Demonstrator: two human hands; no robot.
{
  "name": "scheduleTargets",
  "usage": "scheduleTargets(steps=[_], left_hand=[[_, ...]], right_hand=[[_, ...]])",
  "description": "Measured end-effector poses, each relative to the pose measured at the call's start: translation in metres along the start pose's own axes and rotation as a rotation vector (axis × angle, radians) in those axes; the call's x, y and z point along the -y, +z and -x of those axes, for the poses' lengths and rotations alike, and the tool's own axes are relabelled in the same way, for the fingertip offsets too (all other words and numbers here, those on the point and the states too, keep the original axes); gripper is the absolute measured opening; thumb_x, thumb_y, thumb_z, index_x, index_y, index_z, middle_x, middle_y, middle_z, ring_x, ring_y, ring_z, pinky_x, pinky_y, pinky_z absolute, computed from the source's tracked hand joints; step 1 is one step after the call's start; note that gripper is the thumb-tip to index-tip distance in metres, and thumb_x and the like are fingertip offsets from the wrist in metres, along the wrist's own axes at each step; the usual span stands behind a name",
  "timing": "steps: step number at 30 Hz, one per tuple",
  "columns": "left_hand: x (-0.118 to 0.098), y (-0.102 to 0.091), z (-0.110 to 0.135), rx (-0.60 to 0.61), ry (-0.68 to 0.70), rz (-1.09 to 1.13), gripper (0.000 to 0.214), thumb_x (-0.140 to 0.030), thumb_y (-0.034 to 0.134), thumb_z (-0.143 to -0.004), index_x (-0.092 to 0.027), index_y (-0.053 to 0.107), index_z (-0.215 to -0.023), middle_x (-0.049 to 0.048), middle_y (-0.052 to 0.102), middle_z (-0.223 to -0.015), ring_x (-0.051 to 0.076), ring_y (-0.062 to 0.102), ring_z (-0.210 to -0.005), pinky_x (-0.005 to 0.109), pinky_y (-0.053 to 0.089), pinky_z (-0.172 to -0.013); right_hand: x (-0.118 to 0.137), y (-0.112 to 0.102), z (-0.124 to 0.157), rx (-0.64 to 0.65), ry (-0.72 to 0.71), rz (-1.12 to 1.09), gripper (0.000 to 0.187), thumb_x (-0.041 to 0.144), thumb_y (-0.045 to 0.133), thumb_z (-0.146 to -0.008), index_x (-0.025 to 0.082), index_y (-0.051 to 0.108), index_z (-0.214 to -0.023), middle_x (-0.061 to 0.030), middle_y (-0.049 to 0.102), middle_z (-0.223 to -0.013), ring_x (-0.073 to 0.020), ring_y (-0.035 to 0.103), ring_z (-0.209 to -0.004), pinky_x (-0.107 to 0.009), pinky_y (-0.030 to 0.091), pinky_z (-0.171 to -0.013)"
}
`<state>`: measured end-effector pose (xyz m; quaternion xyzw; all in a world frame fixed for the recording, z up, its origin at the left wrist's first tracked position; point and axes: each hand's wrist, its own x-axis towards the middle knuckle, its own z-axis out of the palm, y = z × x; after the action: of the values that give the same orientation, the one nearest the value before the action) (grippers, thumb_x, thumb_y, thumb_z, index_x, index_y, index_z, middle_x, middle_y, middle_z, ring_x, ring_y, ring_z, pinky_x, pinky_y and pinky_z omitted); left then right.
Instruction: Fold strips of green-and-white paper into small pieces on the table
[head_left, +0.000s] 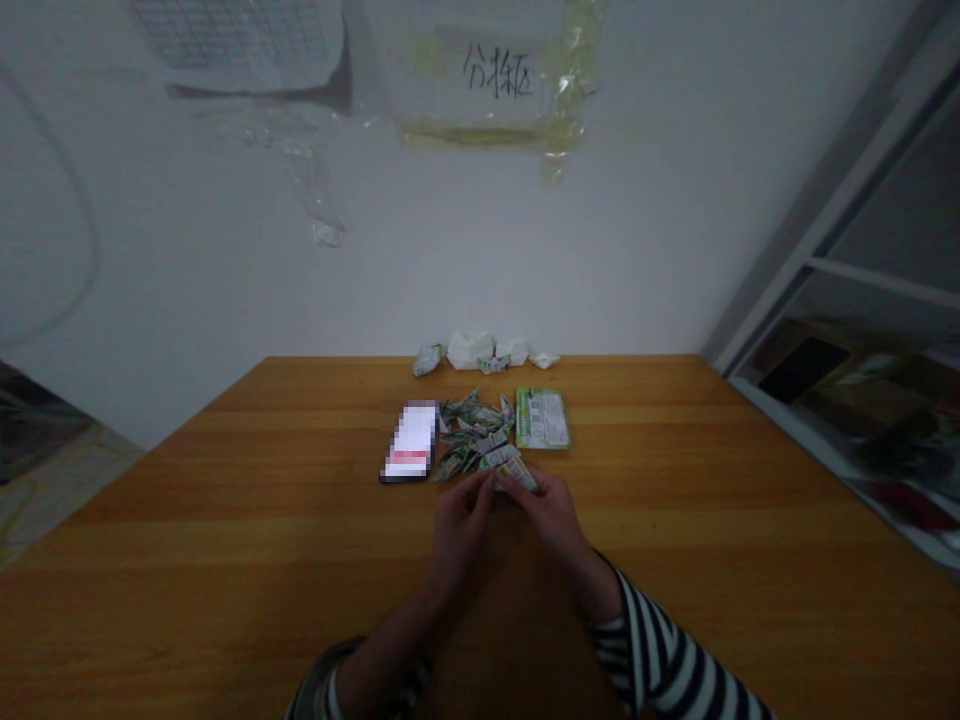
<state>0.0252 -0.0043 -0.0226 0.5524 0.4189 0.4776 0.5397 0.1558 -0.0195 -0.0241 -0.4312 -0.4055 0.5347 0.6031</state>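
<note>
My left hand [459,522] and my right hand [553,508] meet over the middle of the wooden table [315,560]. Between their fingertips is a small printed packet [519,472] with orange, white and green on it. Thumbs and fingers of both hands are closed on its edges. Just beyond my fingers lies a pile of crumpled or folded green-and-white packets [474,432]. A flat green-and-white printed packet [544,418] lies right of the pile. What the packets contain cannot be seen.
A phone with a lit, blurred screen [411,440] lies left of the pile. Crumpled white tissues [471,350] and a crumpled wrapper [427,359] sit along the back edge by the wall. At the right stands a shelf [885,290] with a cardboard box [795,365].
</note>
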Motion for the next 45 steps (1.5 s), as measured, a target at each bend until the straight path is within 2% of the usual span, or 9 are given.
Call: scheduleTargets(steps=[9,13,19,25,31,33,37,40,45], left_hand=[[-0.002,-0.004,0.0,-0.062,0.061,-0.127,0.032,-0.038,0.056,-0.086,-0.013,0.069,-0.103,0.0097,0.075,-0.099,0.026,0.07,-0.089,0.036,0.056,-0.08],[-0.003,-0.006,0.002,-0.129,0.207,-0.336,0.028,-0.033,0.054,-0.088,-0.017,0.07,-0.104,0.0091,0.075,-0.102,0.025,0.07,-0.092,0.037,0.055,-0.084],[-0.005,-0.004,0.007,-0.086,0.39,-0.44,0.027,-0.024,0.054,-0.087,-0.022,0.07,-0.109,0.0059,0.073,-0.111,0.026,0.064,-0.11,0.043,0.041,-0.105],[-0.01,-0.004,0.005,-0.061,0.209,-0.244,0.026,-0.029,0.057,-0.086,-0.017,0.073,-0.103,0.0079,0.076,-0.103,0.025,0.071,-0.09,0.034,0.056,-0.081],[-0.017,-0.01,-0.004,-0.068,0.09,-0.048,0.029,-0.033,0.062,-0.081,-0.016,0.073,-0.102,0.0073,0.076,-0.103,0.025,0.069,-0.094,0.035,0.054,-0.084],[-0.017,-0.01,-0.006,-0.061,0.046,-0.016,0.03,-0.035,0.065,-0.078,-0.016,0.074,-0.099,0.0073,0.077,-0.098,0.025,0.07,-0.09,0.034,0.055,-0.081],[-0.015,-0.009,-0.007,-0.053,-0.107,-0.011,0.03,-0.04,0.076,-0.067,-0.012,0.076,-0.079,0.005,0.075,-0.066,0.022,0.07,-0.062,0.028,0.055,-0.059],[-0.014,-0.011,-0.007,-0.073,-0.12,-0.017,0.028,-0.038,0.079,-0.062,-0.011,0.074,-0.069,0.0032,0.071,-0.057,0.017,0.066,-0.053,0.023,0.05,-0.052],[-0.016,-0.02,-0.009,-0.065,-0.096,0.044,0.03,-0.039,0.075,-0.067,-0.012,0.072,-0.079,0.0022,0.07,-0.061,0.016,0.063,-0.053,0.021,0.046,-0.05]], right_hand=[[-0.006,-0.003,-0.003,0.037,-0.116,0.123,0.041,0.055,0.06,-0.08,0.019,0.074,-0.093,-0.0054,0.073,-0.088,-0.0251,0.067,-0.081,-0.035,0.053,-0.076],[-0.005,-0.003,-0.006,0.072,-0.04,-0.031,0.044,0.049,0.072,-0.073,0.02,0.068,-0.106,-0.0041,0.073,-0.095,-0.0212,0.068,-0.081,-0.033,0.054,-0.078],[-0.001,-0.001,-0.002,0.028,0.068,-0.134,0.04,0.035,0.085,-0.059,0.015,0.07,-0.09,-0.0008,0.073,-0.076,-0.0142,0.066,-0.062,-0.025,0.055,-0.063],[-0.001,0.001,0.0,0.032,-0.034,-0.096,0.033,0.037,0.079,-0.069,0.014,0.071,-0.092,-0.0035,0.075,-0.082,-0.0174,0.069,-0.071,-0.028,0.057,-0.069],[-0.004,0.001,0.0,0.144,-0.1,-0.152,0.045,0.035,0.072,-0.076,0.019,0.059,-0.116,-0.0055,0.074,-0.096,-0.0205,0.072,-0.077,-0.035,0.058,-0.076],[-0.005,0.002,0.0,0.143,-0.099,-0.137,0.043,0.035,0.071,-0.077,0.019,0.059,-0.115,-0.0044,0.074,-0.092,-0.0192,0.072,-0.072,-0.034,0.058,-0.073],[-0.004,0.004,0.001,0.081,-0.113,0.021,0.027,0.032,0.071,-0.076,0.017,0.065,-0.098,-0.0012,0.072,-0.08,-0.0161,0.069,-0.066,-0.025,0.056,-0.061],[-0.002,0.004,0.001,0.113,-0.099,0.115,0.021,0.032,0.068,-0.078,0.017,0.066,-0.091,-0.0005,0.07,-0.073,-0.0155,0.067,-0.062,-0.02,0.05,-0.049],[-0.001,0.004,0.003,0.297,-0.026,0.062,0.044,0.042,0.06,-0.084,0.02,0.054,-0.122,-0.0063,0.071,-0.096,-0.0196,0.07,-0.074,-0.023,0.052,-0.049]])
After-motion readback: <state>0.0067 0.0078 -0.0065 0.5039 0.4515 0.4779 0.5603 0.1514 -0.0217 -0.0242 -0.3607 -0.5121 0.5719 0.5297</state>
